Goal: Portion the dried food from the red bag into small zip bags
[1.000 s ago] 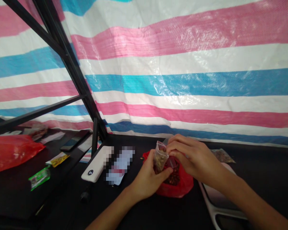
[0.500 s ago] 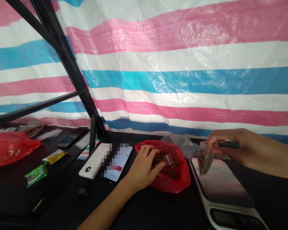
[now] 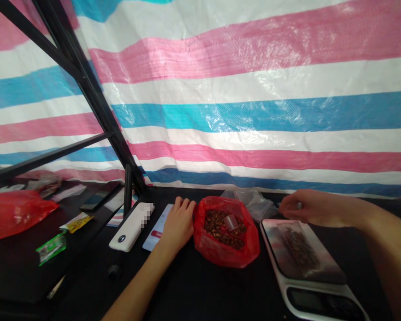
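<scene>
My left hand (image 3: pixel 179 225) lies on the dark table between a phone (image 3: pixel 153 236) and a red plastic bag (image 3: pixel 225 258). Its fingers stretch forward beside the bag's left rim; the thumb is hidden. Inside the rolled-open bag are brown grain-like bits (image 3: pixel 217 220) and a small clear plastic cup (image 3: pixel 231 222). My right hand (image 3: pixel 297 207) hovers past the scale's far edge, fingers curled round a thing of which only a small grey tip shows. A clear bag of brown bits (image 3: pixel 299 249) lies flat on the scale (image 3: pixel 334 274).
Crumpled clear plastic bags (image 3: pixel 250 203) lie behind the red bag. At left are a white power-bank-like device (image 3: pixel 130 229), a green packet (image 3: pixel 51 248), a yellow packet (image 3: pixel 78 223), a dark phone (image 3: pixel 98 198) and another red bag (image 3: pixel 16 214). A black frame post (image 3: pixel 93 98) stands before the striped sheet.
The small clear bag has left my right hand and now lies on the scale. My right hand has moved slightly back and left. My left hand has shifted left, off the red bag's opening.
</scene>
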`<state>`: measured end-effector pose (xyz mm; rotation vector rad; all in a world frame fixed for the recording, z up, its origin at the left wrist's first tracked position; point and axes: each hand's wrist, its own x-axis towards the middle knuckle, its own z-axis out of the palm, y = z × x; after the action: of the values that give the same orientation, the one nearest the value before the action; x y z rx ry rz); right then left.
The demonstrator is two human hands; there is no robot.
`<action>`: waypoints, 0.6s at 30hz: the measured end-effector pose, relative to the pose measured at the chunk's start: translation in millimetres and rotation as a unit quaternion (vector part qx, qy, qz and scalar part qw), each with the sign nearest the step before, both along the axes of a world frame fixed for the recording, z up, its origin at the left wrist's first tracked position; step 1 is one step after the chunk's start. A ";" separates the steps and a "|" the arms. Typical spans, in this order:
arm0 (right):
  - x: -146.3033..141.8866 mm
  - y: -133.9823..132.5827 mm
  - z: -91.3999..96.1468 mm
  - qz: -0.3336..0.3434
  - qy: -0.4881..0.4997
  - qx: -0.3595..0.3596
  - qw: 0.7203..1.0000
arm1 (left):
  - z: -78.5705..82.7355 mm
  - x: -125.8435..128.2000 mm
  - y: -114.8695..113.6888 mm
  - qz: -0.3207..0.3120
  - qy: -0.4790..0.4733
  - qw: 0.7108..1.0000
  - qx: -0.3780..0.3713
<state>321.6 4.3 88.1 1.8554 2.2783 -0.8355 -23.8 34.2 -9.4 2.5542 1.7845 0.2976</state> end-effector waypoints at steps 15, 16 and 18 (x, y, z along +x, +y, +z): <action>24.7 -15.9 6.7 -0.048 0.087 0.066 0.993 | -8.2 -3.2 3.2 0.008 -0.105 0.979 0.176; 26.2 -16.7 6.9 -0.057 0.091 0.070 0.992 | -5.2 -2.3 2.1 -0.006 -0.144 0.964 0.223; 27.0 -17.2 6.3 -0.060 0.096 0.069 0.991 | 0.1 2.0 -3.5 -0.069 -0.213 0.933 0.282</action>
<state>348.5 -12.9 94.4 2.0715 2.4132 -0.9320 -21.8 30.7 -9.3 2.6206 1.4980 1.4171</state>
